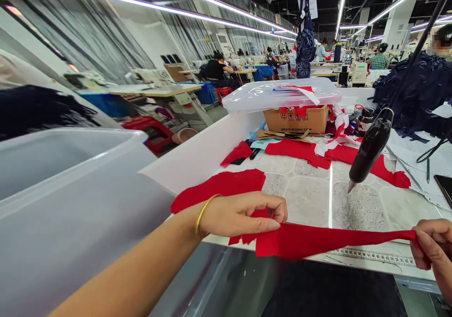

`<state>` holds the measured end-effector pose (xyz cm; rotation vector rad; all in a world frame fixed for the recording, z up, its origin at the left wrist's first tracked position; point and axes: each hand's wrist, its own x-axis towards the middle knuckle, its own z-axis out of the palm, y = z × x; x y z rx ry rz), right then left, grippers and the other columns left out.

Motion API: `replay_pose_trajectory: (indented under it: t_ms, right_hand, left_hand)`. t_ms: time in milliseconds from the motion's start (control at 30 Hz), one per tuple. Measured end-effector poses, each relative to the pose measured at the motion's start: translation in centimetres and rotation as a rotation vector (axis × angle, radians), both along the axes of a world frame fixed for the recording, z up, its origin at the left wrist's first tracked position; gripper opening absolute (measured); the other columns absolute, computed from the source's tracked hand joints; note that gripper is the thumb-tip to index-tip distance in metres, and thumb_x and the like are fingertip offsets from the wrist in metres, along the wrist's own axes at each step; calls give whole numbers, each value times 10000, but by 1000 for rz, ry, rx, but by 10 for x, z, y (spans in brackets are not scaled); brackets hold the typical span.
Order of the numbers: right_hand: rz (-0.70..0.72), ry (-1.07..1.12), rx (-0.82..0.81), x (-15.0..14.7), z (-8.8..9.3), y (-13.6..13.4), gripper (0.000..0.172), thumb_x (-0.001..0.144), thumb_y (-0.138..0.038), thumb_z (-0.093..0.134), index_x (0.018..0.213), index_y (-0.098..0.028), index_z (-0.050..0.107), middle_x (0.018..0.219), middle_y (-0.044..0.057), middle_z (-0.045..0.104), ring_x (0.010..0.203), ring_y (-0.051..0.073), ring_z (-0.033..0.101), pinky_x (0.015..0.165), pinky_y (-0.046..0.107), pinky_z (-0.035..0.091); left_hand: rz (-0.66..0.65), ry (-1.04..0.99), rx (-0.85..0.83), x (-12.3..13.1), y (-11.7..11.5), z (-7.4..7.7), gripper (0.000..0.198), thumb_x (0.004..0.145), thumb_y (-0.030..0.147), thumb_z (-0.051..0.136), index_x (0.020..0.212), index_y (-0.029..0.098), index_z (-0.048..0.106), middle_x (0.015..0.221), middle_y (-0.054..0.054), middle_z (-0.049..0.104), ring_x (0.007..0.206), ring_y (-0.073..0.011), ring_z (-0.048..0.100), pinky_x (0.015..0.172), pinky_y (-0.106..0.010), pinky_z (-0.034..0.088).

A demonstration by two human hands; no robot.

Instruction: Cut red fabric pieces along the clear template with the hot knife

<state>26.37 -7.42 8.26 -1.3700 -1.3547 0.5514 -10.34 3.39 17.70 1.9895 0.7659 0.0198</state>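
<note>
My left hand [243, 214] pinches a long red fabric strip [318, 241] between thumb and fingers, and my right hand [436, 249] pinches its far end at the right edge of view. The strip is pulled taut just above the table's front edge. A gold bangle [205, 212] circles my left wrist. Another red fabric piece [219, 190] lies under and beyond my left hand, and more red pieces [300, 151] lie farther back on the stone-patterned tabletop [307, 199]. A black handheld tool [370, 145] with a metal tip hangs on a cord above the table.
A grey plastic bin [70, 204] stands left of the table. Behind sit a cardboard box [295, 119] under a clear plastic lidded box [280, 96]. A tape measure [374, 257] lies along the front edge. Dark navy fabric [413, 86] and papers [416, 162] are at right. Co-workers sit at sewing stations beyond.
</note>
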Motion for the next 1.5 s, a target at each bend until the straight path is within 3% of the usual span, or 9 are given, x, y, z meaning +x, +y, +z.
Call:
replay_pose_trajectory:
  t_ms: [67,200,333,533,700,867,1033,1233,1500]
  right_hand:
    - [39,-3,-97,3,0,14,358,875,-566,664,791,-219,643,528,-18,543,442,121,502,408,229,416]
    - [16,-90,-165,3,-13,56,468,819,-682,607,755,-220,637,473,-40,481,418,120,445,429,254,399]
    - [-3,-372,-240,3,-33,92,404,778,-616,517,754,-234,645,520,-9,557,487,164,518,527,306,420]
    - [-236,-563,-173,7,-47,104,358,812,-551,501,878,-240,666,819,43,690,579,173,571,501,282,346]
    - [-309,-551,-104,14,-53,99,374,848,-557,489,831,-230,669,818,41,658,564,156,544,503,282,355]
    - [-264,-571,-12,16,-58,95,299,877,-453,494,847,-225,685,720,24,621,558,154,515,517,283,366]
    - [-145,-613,-19,15,-59,93,249,881,-353,483,852,-220,691,705,8,590,497,125,451,504,270,365]
    - [-33,-668,-41,12,-53,92,262,908,-302,456,902,-229,708,728,18,594,611,155,567,548,266,412]
    - [-270,-602,-52,18,-60,94,308,915,-279,461,1109,-232,696,880,48,708,649,179,592,595,313,458]
  left_hand:
    - [-12,21,14,3,13,-9,315,954,477,530,838,185,537,856,-21,624,779,-153,528,751,-255,476]
    - [138,243,304,17,49,-53,189,915,346,540,805,193,555,788,4,615,694,-146,539,660,-239,459]
    - [262,308,491,31,71,-88,107,881,196,526,775,199,539,804,-16,604,782,-188,586,755,-292,488]
    - [365,320,759,37,51,-107,114,940,192,505,1004,189,600,1135,-122,609,1111,-302,568,969,-467,472]
    - [314,106,994,33,33,-135,174,942,165,504,1063,207,622,1098,-93,630,1037,-260,613,909,-410,541]
    - [272,-41,975,32,26,-163,259,964,179,510,1191,230,625,1251,-97,644,1130,-240,635,981,-383,561]
    - [272,-49,971,33,23,-172,293,989,211,490,1239,220,642,1286,-111,660,1167,-251,642,1008,-396,570]
    - [288,-59,990,33,25,-180,311,1003,221,474,1258,217,651,1279,-113,675,1188,-253,638,1048,-417,556]
    - [268,-9,972,30,24,-160,329,1009,230,473,1297,212,630,1363,-116,643,1250,-262,617,1073,-429,544]
